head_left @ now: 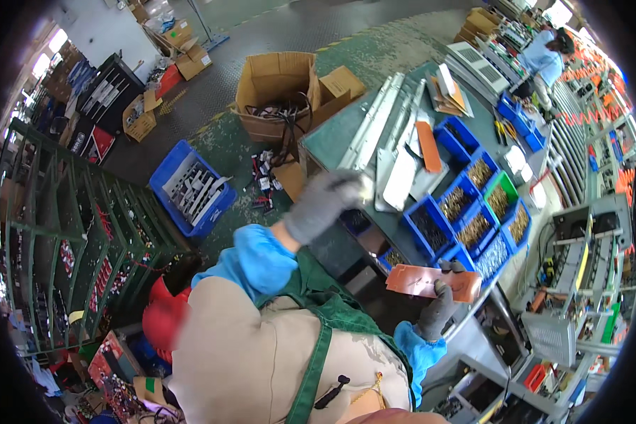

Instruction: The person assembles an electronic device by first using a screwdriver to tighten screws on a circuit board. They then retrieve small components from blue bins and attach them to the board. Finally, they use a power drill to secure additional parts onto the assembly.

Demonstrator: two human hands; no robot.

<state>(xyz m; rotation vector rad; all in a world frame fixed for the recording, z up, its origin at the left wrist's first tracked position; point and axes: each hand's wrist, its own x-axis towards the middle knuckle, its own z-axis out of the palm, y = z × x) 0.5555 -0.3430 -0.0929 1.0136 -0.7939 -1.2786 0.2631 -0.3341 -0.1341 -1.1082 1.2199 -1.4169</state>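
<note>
Copper-coloured plate at four o'clock, right hand clamped on it, thumb over face. Left hand near centre, blurred; cannot tell whether it grips anything. Metal strips one o'clock, blue bins three. Step looks like plate handling; next move likely calls for firm, steady hold, clear of bins.

Far left of right-hand grip: dark green shelving rack | left: blue plastic tote | left, beyond: open cardboard box holding cables | beyond, right: yellow-handled pliers | farther right: roller conveyor, coiled red hoses, blue-topped co-worker
</note>
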